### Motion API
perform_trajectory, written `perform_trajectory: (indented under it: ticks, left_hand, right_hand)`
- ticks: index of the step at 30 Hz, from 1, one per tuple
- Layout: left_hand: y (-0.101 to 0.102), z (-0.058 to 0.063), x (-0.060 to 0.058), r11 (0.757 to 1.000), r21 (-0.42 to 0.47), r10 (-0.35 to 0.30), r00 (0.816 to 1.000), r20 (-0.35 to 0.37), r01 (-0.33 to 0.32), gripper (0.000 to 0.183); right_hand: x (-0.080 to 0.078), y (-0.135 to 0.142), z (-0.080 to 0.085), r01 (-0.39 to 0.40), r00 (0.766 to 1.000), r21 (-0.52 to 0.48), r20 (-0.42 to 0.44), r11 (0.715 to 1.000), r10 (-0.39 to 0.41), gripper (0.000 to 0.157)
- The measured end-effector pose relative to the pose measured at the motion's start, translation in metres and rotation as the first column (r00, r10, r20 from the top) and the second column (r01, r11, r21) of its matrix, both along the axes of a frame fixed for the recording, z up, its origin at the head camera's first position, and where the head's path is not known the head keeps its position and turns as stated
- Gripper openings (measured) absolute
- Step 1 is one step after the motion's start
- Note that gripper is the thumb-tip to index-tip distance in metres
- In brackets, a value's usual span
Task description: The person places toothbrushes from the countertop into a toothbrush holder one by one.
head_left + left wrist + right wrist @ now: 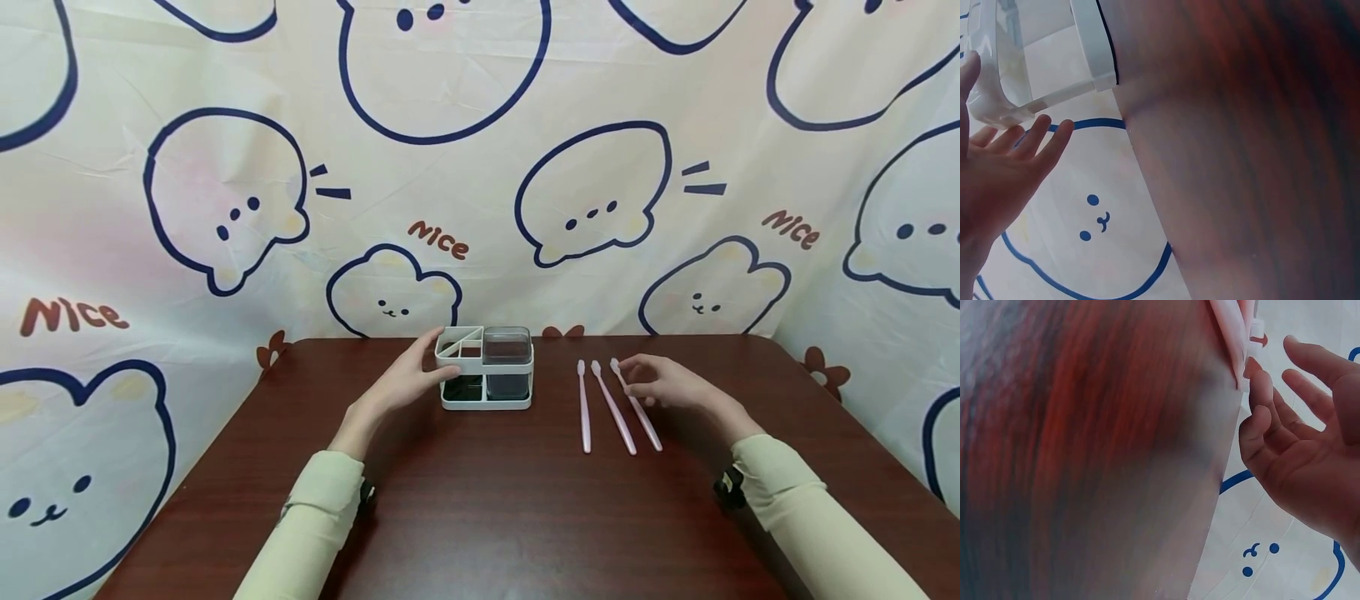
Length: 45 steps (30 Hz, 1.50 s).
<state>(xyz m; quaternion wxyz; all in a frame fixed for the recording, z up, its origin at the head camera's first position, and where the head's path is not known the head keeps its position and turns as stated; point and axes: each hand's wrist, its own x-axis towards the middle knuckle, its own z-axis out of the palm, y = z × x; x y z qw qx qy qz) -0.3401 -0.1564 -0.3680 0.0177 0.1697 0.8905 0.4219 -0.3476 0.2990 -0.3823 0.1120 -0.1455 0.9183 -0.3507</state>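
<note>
A white toothbrush holder [486, 367] with divided compartments stands towards the back of the brown table. Beside its left side is my left hand [405, 379], the thumb across its front and a finger at its back corner. In the left wrist view the other fingers [1054, 147] spread fairly straight below the holder [1094, 44]. Three pink toothbrushes lie to the holder's right: a left one [584, 408], a middle one [615, 412] and a right one [645, 421]. Over the right one hovers my right hand [675, 387], its fingers loosely bent; whether a fingertip touches it I cannot tell.
A clear-lidded grey cup [507, 346] sits in the right part of the holder. The brown table [510, 508] ends at a patterned cloth backdrop [480, 192]. Dark bands [729, 487] circle both wrists near the sleeves.
</note>
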Motion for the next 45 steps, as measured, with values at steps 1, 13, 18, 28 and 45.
perform_trajectory:
  ticks: [1,13,18,28,45]
  left_hand:
    - [0.0003,-0.0005,-0.0003,1.000,-0.007,-0.004,1.000,-0.003,0.004,0.089]
    - [0.0016,-0.0012,-0.0007,1.000,-0.016,-0.019,1.000,-0.023,0.019,0.081]
    - [0.0039,0.0011,-0.0008,1.000,-0.014,-0.019,1.000,-0.004,0.019,0.081]
    - [0.0041,0.0050,0.0009,0.999,-0.025,-0.021,1.000,0.003,0.021,0.081]
    - [0.0025,0.0042,-0.0005,1.000,0.014,-0.010,1.000,0.005,0.010,0.080]
  right_hand:
    - [-0.0006,0.0005,-0.0008,-0.001,1.000,0.006,0.003,1.000,0.001,0.054]
    - [-0.0062,0.0031,-0.0052,-0.048,0.998,0.033,0.044,0.998,0.047,0.057]
    - [-0.0072,0.0045,-0.0045,-0.053,0.997,0.030,0.057,0.998,0.051,0.058]
    - [-0.0102,0.0037,-0.0073,-0.065,0.996,0.058,0.059,0.996,0.061,0.055]
    - [-0.0037,-0.0051,-0.0044,-0.056,0.996,0.103,0.080,0.993,0.048,0.044]
